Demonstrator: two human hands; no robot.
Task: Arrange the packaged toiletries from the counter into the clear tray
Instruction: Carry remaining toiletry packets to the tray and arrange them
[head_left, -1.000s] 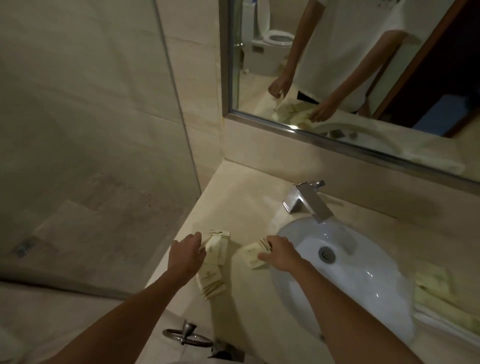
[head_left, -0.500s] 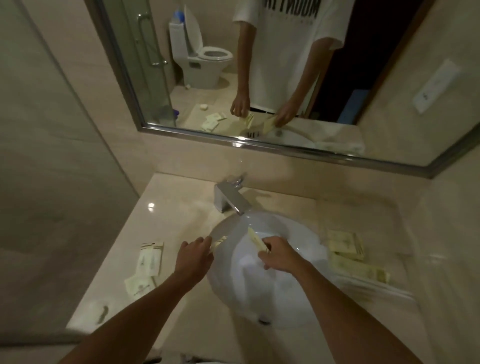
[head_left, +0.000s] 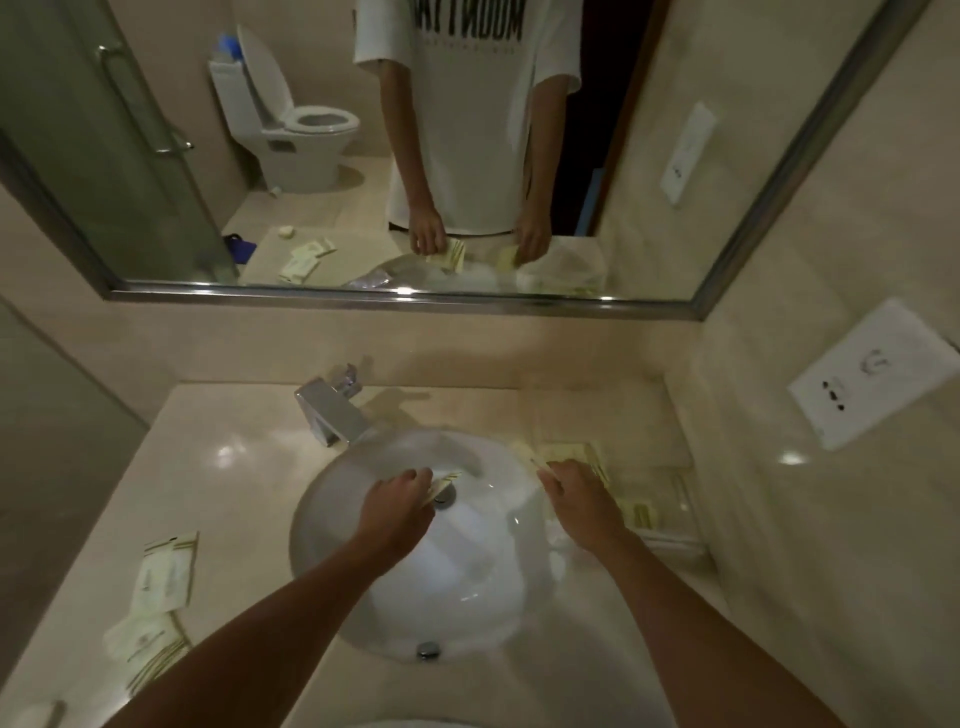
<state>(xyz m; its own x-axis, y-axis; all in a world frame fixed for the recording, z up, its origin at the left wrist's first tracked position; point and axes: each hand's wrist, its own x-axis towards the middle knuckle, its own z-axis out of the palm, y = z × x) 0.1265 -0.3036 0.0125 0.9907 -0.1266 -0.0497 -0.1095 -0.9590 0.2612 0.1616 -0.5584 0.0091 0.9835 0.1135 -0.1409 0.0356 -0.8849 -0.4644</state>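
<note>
Dim beige-tiled bathroom. Glossy cream stone counter (head_left: 249, 467), round white basin (head_left: 467, 571), square chrome faucet (head_left: 332, 410). Steel-framed wall mirror (head_left: 208, 156) reflects white toilet (head_left: 301, 124), glass shower door (head_left: 104, 145). White socket plate (head_left: 878, 374) on right wall.

place: bathroom | evidence: sink (head_left: 483, 597), faucet (head_left: 332, 410), wall mirror (head_left: 156, 182), reflected toilet (head_left: 296, 124)

counter (head_left: 244, 467) | two packets (head_left: 165, 571) left | clear tray (head_left: 670, 499) right
</note>
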